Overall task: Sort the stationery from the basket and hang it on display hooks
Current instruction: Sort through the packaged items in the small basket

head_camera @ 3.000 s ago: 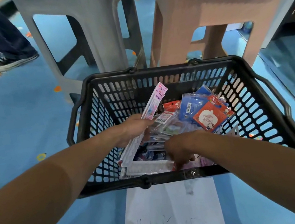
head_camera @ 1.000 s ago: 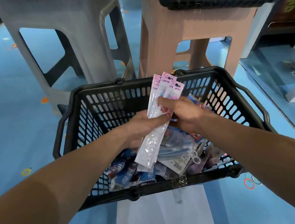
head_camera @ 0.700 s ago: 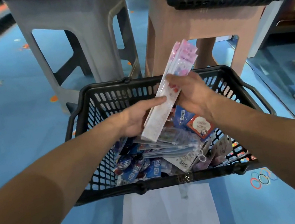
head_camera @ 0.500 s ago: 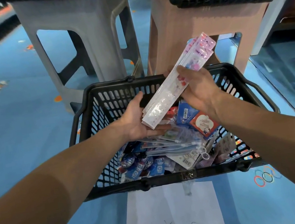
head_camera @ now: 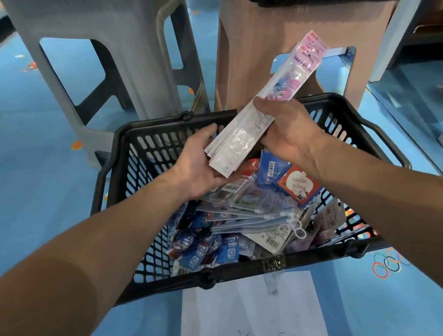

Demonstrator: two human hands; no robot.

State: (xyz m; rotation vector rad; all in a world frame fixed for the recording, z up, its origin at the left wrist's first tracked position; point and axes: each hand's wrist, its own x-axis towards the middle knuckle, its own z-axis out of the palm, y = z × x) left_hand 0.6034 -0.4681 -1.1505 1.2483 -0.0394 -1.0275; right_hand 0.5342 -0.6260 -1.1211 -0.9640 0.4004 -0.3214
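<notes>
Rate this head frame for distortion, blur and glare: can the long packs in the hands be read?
Head view: wide-angle stretch swells the forearms and splays the grey stool; light is even, with sheen on the floor at right; the long packs, held by left hand and right hand, are fairly sharp, yet their header print is too small to read.

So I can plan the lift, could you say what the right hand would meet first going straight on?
Probably the pink stool beyond the basket's far rim, since the right hand, gripping the long packs, seems above that rim; depth is unclear.
</notes>
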